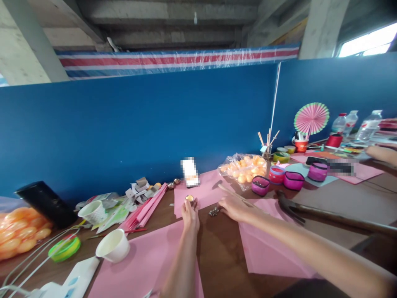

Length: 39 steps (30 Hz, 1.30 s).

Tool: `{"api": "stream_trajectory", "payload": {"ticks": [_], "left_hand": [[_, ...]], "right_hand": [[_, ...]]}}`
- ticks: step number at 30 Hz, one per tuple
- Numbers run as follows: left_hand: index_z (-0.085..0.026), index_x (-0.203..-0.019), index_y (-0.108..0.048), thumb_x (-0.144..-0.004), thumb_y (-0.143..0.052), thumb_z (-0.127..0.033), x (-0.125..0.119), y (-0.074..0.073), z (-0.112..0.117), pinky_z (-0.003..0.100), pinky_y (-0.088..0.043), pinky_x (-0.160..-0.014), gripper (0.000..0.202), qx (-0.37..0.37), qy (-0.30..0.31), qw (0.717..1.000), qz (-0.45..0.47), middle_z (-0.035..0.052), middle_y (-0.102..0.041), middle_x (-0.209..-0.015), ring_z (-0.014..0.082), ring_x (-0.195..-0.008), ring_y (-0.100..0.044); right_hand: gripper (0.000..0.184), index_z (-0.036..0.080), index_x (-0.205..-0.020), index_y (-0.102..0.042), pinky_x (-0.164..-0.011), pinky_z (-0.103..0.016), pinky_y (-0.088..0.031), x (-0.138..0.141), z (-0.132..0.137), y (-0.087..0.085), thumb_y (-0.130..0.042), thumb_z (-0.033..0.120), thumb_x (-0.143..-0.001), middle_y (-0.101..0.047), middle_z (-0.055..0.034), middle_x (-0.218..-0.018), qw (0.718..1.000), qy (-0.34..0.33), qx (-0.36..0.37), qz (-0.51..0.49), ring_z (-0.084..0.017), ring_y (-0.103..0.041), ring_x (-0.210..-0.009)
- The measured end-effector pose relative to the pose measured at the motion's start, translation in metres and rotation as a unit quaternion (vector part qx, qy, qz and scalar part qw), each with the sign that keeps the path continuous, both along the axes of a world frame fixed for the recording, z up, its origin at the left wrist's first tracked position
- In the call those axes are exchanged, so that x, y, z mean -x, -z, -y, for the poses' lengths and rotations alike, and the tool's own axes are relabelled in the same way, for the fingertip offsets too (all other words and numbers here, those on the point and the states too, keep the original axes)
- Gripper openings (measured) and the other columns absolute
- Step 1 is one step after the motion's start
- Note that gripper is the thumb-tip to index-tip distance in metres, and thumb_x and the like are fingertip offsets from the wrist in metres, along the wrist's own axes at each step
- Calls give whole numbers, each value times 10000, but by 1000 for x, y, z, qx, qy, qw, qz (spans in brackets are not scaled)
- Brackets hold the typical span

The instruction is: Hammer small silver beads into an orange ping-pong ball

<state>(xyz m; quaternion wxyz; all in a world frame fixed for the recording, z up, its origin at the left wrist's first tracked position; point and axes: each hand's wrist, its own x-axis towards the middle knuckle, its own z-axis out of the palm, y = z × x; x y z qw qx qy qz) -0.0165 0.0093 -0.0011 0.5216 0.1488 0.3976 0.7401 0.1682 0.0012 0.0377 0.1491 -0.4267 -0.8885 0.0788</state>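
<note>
Beyond the right forearm, a wooden-handled hammer with a dark head (338, 216) lies near a clear plastic bag of glossy orange balls (243, 169). The left hand (190, 215) grips a small, round, yellow-topped metallic piece (189, 199) above flat pink paper (204, 194). The right hand (233, 207), its grip unclear, is beside shiny metal bits (214, 212).

Counter (218, 260) Stretching Before Partition (155, 120)

A pile (214, 212) is lying between the left hand (190, 214) and the right hand (232, 207). Right of them, a hammer (328, 212) is lying with its head over a sheet (276, 254). Behind the right hand, a ball bag (243, 169) is sitting near the partition, with small pots (294, 181) standing to its right. Farther right, bottles (369, 127) are standing beside a fan (312, 119). On the left, a cup (112, 247) is resting on another sheet (145, 263), right of a tape roll (65, 249).
</note>
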Motion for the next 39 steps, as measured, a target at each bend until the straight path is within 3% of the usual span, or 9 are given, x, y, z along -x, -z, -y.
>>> {"api": "stream_trajectory", "payload": {"ticks": [7,14,18,22,27,31,35,39], "left_hand": [[-152,-828,-519,-817,-436,-317,0,0,2,327,-476,-787,185,-13,3,1000,-18,78,-590,-815,146,-800,-613],[-148,-874,-550,-775,-516,-279,-3,-3,6,284,-479,-745,168,-26,30,997,-64,62,-599,-819,126,-747,-609],[-155,-957,-537,-750,-552,-285,-7,-7,13,288,-474,-750,245,-45,63,992,-96,53,-597,-844,113,-728,-601],[-194,-1065,-488,-723,-581,-313,-10,-8,17,336,-470,-784,374,-60,91,986,-129,45,-594,-896,127,-749,-604],[-177,-1042,-510,-716,-581,-344,-9,-6,18,335,-473,-780,373,-69,117,978,-155,68,-593,-939,151,-796,-599],[-176,-1038,-531,-705,-597,-331,-8,-5,17,322,-465,-795,373,-61,107,979,-164,71,-598,-959,144,-806,-596],[-176,-1074,-538,-695,-613,-306,-9,-8,19,334,-450,-831,407,-58,111,981,-146,78,-605,-992,152,-839,-599],[-173,-1131,-512,-711,-599,-313,-12,-15,24,367,-438,-849,451,-84,157,978,-108,84,-621,-971,173,-864,-602]], "right_hand": [[126,196,-762,-653,-780,-304,-374,6,1,-4,-528,191,-752,-652,-59,-777,999,27,18,-24,-198,-586,-828],[95,199,-712,-629,-785,-289,-384,-3,-3,-14,-537,221,-724,-651,-51,-793,995,36,50,-81,-223,-530,-1016],[91,199,-706,-606,-724,-266,-410,10,-10,-18,-516,209,-704,-651,-27,-765,984,48,66,-159,-192,-577,-901],[97,176,-719,-579,-644,-238,-434,31,-22,-8,-493,168,-674,-650,-18,-743,958,51,111,-261,-139,-600,-705],[114,160,-754,-550,-641,-261,-464,40,-33,16,-474,238,-721,-646,-35,-747,903,10,185,-388,-149,-609,-695],[122,163,-739,-523,-634,-272,-469,32,-31,18,-493,280,-723,-626,-33,-770,864,24,203,-459,-156,-600,-716],[130,167,-728,-535,-600,-262,-447,27,-27,11,-494,290,-727,-581,0,-679,879,42,171,-443,-135,-557,-632],[153,167,-769,-547,-634,-257,-440,32,-22,12,-468,298,-760,-588,-7,-722,881,-1,156,-447,-136,-547,-671]]}}
